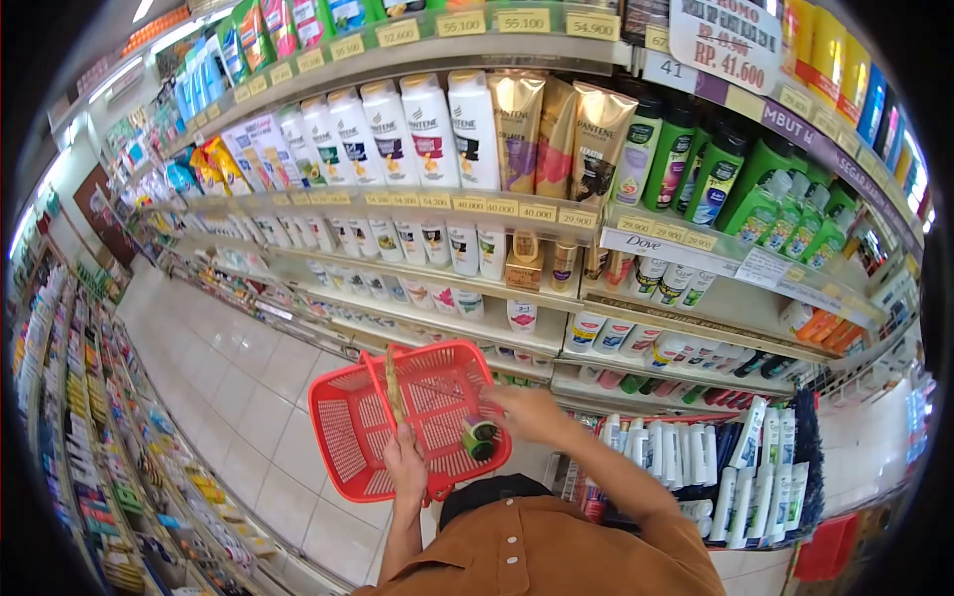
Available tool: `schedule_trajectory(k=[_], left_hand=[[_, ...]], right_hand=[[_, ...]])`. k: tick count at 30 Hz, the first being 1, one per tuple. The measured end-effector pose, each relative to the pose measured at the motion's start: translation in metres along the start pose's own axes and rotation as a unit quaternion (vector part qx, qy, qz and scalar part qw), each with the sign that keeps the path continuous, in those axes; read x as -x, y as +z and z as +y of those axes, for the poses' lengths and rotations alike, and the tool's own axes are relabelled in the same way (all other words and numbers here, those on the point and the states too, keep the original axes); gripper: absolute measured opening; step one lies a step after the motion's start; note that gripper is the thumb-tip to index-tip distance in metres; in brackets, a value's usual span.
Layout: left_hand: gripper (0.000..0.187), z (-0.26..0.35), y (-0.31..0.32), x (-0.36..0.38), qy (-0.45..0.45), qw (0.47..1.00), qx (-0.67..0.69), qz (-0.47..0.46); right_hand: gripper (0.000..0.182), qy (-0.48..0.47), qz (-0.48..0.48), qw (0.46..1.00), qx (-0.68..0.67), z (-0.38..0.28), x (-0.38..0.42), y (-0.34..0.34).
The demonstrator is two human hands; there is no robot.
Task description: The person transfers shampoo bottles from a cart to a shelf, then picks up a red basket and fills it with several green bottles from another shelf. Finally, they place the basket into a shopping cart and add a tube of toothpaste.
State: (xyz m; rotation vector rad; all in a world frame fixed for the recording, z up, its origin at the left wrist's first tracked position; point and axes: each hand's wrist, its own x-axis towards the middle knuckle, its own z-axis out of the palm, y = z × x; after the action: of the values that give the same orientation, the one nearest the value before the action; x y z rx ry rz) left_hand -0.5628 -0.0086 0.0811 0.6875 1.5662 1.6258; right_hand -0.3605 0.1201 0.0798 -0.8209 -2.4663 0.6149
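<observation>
My left hand (405, 463) is closed around the tan-covered handle (394, 385) of a red plastic shopping basket (340, 469). The basket hangs in front of my body, its floor and walls a slotted lattice. Inside, near the right wall, is a green bottle with a dark cap (481, 438). My right hand (523, 413) reaches over the right rim, just above and beside that bottle. Its fingers point left and look apart, slightly blurred; I see nothing held in them.
Ahead, long shelves carry white shampoo bottles (429, 129), gold tubes (603, 139) and green bottles (715, 177) above price tags. A bin of white tubes (763, 487) stands close on my right. Tiled floor (238, 417) runs along the aisle, with another stocked shelf (119, 467) at left.
</observation>
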Motion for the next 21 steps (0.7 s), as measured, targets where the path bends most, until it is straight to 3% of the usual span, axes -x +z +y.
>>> schedule_trajectory(k=[4,8,15,21], left_hand=[[0.041,-0.014,-0.014,-0.007,-0.013,0.999,0.041,0.004],[0.04,-0.02,-0.022,-0.012,-0.038,0.996,0.052,0.063],[0.039,-0.018,-0.038,-0.014,-0.034,0.989,0.069,0.122],[0.039,-0.013,-0.046,-0.01,-0.006,0.982,0.082,0.172]], right_hand=[[0.017,-0.005,0.211,0.976,0.05,-0.017,-0.011,-0.134],[0.021,-0.084,0.357,0.895,0.253,-0.02,-0.02,-0.251],[0.042,-0.045,0.352,0.786,0.507,0.011,-0.046,-0.348],[0.049,0.027,0.278,0.804,0.525,0.028,-0.069,-0.376]])
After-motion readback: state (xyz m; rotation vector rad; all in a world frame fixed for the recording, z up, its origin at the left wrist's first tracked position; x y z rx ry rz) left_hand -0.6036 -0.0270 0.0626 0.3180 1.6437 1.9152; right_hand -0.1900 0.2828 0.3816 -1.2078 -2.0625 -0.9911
